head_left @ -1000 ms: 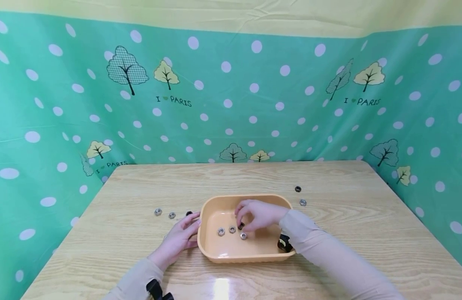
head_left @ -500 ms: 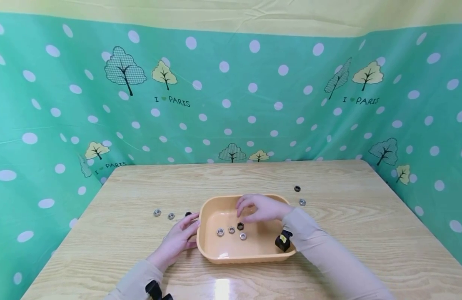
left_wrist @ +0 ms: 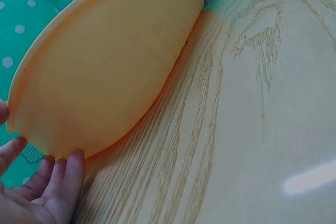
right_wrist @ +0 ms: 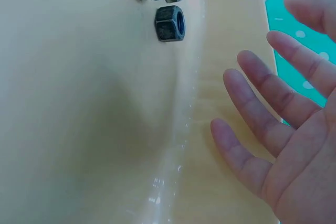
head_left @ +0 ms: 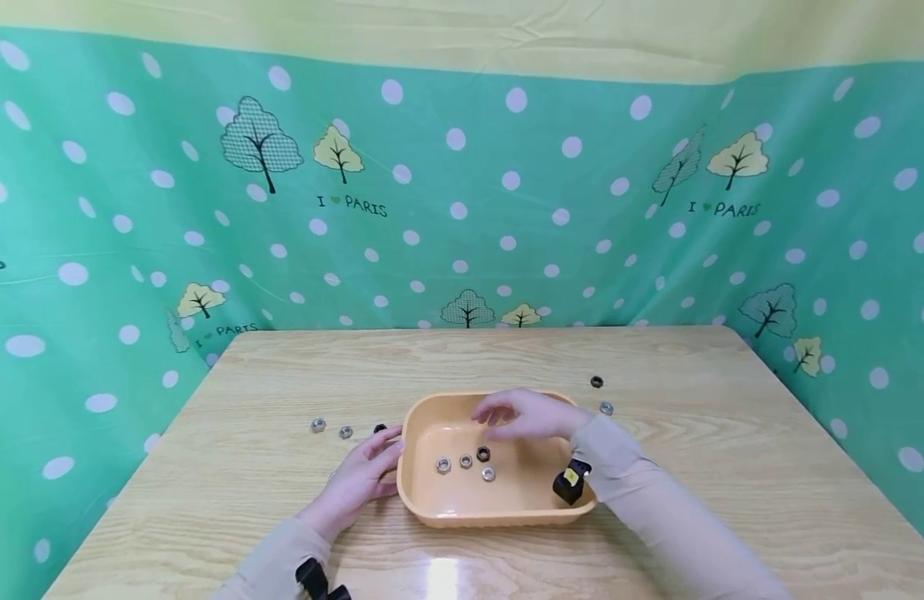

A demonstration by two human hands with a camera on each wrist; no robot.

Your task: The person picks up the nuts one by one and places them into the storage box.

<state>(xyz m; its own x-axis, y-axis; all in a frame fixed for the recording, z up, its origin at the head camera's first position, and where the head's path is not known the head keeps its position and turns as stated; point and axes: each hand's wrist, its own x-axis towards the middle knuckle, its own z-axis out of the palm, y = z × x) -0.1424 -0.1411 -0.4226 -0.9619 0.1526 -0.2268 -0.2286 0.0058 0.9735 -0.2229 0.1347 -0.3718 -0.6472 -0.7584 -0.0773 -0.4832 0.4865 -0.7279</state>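
Note:
An orange plastic tray (head_left: 506,518) sits on the table, with a black nut (head_left: 483,454) and three silver nuts in it. One silver nut (head_left: 488,474) lies just below the black one; the others are a silver nut (head_left: 442,465) and a smaller silver nut (head_left: 466,461). My left hand (head_left: 362,477) rests its fingertips on the tray's left outer wall, fingers spread in the left wrist view. Over the tray's back right part hovers my right hand (head_left: 535,415). In the right wrist view its fingers are spread and hold nothing, apart from the black nut (right_wrist: 170,23).
Left of the tray lie a silver nut (head_left: 318,425), another silver nut (head_left: 346,432) and a black nut (head_left: 380,428) partly behind my left fingers. At the back right are a black nut (head_left: 596,382) and a silver nut (head_left: 607,408). A green dotted curtain (head_left: 432,208) surrounds the wooden table (head_left: 282,367).
My right hand has let go of the black nut, which now lies in the tray among the silver ones. That hand has risen slightly away from it. The left hand stays at the tray.

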